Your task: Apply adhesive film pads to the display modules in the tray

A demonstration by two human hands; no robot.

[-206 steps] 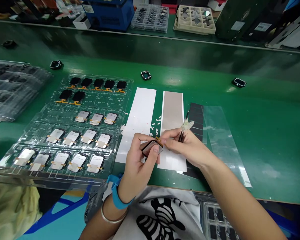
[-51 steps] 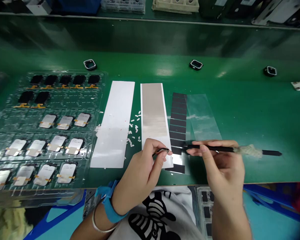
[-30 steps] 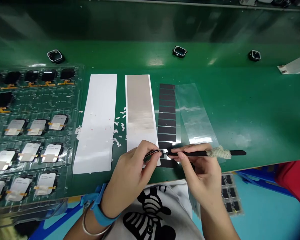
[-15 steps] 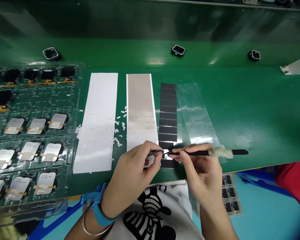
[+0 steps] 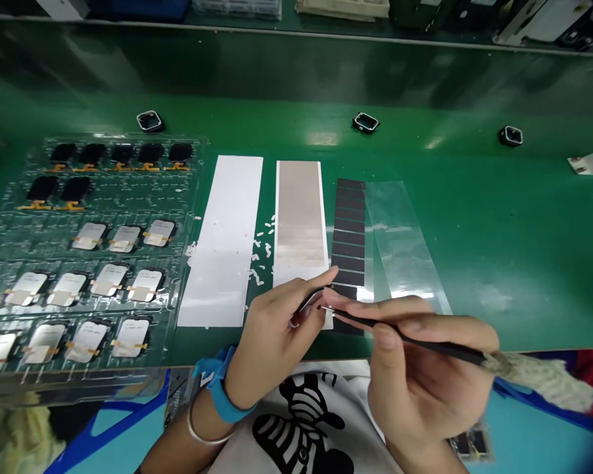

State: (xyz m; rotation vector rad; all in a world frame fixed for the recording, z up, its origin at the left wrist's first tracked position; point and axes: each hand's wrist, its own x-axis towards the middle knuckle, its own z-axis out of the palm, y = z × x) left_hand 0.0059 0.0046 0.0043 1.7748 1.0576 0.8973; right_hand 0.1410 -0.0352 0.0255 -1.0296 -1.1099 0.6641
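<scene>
My left hand (image 5: 281, 322) is closed around a small screen (image 5: 312, 297), thin and dark-edged, mostly hidden by the fingers. It looks like the screens in the tray. Between the thumb and fingers of my right hand (image 5: 425, 362) is a pair of black tweezers (image 5: 439, 347), its rear end wrapped in pale fuzzy material. The tweezer tips reach my left fingertips, beside the screen; whether they grip anything I cannot make out. Beneath and behind both hands lies a strip of black rectangular stickers (image 5: 350, 240), next to a sheet with a grey-beige film (image 5: 300, 204).
A clear tray (image 5: 128, 253) at the left holds several screens, some black side up, others silver side up. White sheet (image 5: 227, 230), paper scraps (image 5: 267, 250) and clear film (image 5: 405, 237) lie around. Three watch cases (image 5: 366, 123) sit farther back, below a shelf (image 5: 286, 29).
My right hand has risen nearer the camera, tilting the tweezers, and their tips have shifted slightly toward my left fingers. The view has swung left and up, showing more of the tray and shelf.
</scene>
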